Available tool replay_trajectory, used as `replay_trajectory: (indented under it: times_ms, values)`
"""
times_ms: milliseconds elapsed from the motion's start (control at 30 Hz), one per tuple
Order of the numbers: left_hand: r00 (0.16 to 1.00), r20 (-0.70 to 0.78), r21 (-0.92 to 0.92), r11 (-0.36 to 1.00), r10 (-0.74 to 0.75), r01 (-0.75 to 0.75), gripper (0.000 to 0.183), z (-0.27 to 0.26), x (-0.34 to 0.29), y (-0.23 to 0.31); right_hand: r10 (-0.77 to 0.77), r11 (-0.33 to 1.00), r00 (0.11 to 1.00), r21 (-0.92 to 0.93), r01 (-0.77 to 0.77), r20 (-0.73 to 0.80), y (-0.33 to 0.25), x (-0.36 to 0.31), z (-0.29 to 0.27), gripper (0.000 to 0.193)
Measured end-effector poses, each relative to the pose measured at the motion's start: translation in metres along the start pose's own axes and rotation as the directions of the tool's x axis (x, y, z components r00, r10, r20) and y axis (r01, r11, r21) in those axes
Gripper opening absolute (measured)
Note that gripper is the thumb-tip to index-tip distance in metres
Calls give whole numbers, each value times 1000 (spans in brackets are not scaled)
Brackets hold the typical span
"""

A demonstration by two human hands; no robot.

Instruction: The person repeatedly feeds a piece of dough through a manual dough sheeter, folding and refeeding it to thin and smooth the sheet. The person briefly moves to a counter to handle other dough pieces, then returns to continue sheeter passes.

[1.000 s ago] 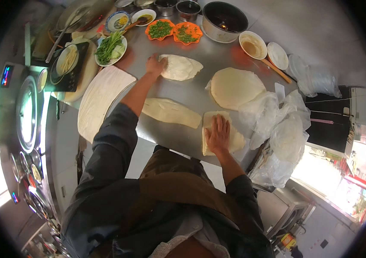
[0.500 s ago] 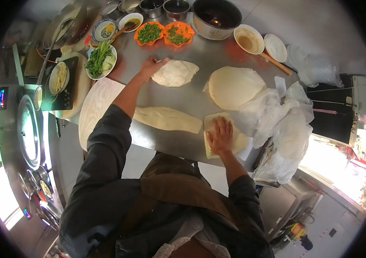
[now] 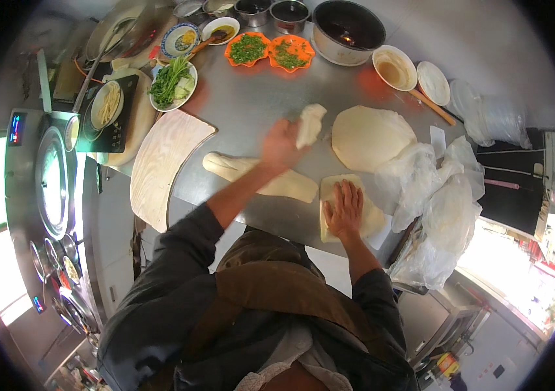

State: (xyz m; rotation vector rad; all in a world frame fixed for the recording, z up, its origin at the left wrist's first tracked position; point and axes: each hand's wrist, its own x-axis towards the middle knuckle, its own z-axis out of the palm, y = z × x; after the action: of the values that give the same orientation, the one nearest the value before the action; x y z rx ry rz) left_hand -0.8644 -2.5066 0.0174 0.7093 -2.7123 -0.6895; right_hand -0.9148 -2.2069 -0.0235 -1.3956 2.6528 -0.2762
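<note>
Since the earlier frames, the left hand point(image 3: 281, 144) has swung rightward and toward the right hand point(image 3: 346, 207), bringing the small dough piece point(image 3: 311, 125) along; that piece lay spread out on the surface point(image 3: 251, 91) before and is now bunched up and narrower. The right hand has stayed on its dough sheet point(image 3: 371, 218).

The metal surface extends beneath and beyond both hands. A pale wooden board point(image 3: 167, 163) lies well to the left of the left hand, and clear plastic bags point(image 3: 437, 228) are heaped right of the right hand. A round dough slab point(image 3: 372, 140) sits just beyond the right hand; a deep pot point(image 3: 339, 53) stands well past both. A long dough strip point(image 3: 290, 186) runs under the left wrist, its right end near the right hand. The right hand rests palm-down on the sheet, fingers apart, gripping nothing. Two orange dishes point(image 3: 307, 47) of chopped greens sit well beyond the left hand. The small piece is at the left hand's fingertips, blurred but clamped on it; whether it touches the surface I cannot tell.
</note>
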Motion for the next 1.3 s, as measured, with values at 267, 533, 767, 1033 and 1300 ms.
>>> replay_trajectory:
  times_ms: [267, 533, 767, 1033, 1300]
  values:
    - [939, -35, -473, 833, -342, 286, 69, 22, 20, -47, -2, 1000, 999, 4, 2, -32, 7, -4, 7, 72]
    - [744, 552, -640, 381, -376, 667, 62, -29, 116, -116, 5, 999, 1000, 44, -4, -23, 6, 4, 3, 70]
    - [889, 376, -731, 505, -263, 459, 50, 7, 43, -109, -126, 991, 983, 33, 132, -137, 8, 1, -9, 63]
    - [950, 300, -753, 588, -91, 295, 45, -49, 15, 10, 1, 986, 983, 162, 29, -185, 30, -20, 46, 64]
    - [974, 222, -901, 392, 44, 187, 49, -101, -106, 137, 813, 269, 527, 962, 39, -249, 5, -87, -114, 26]
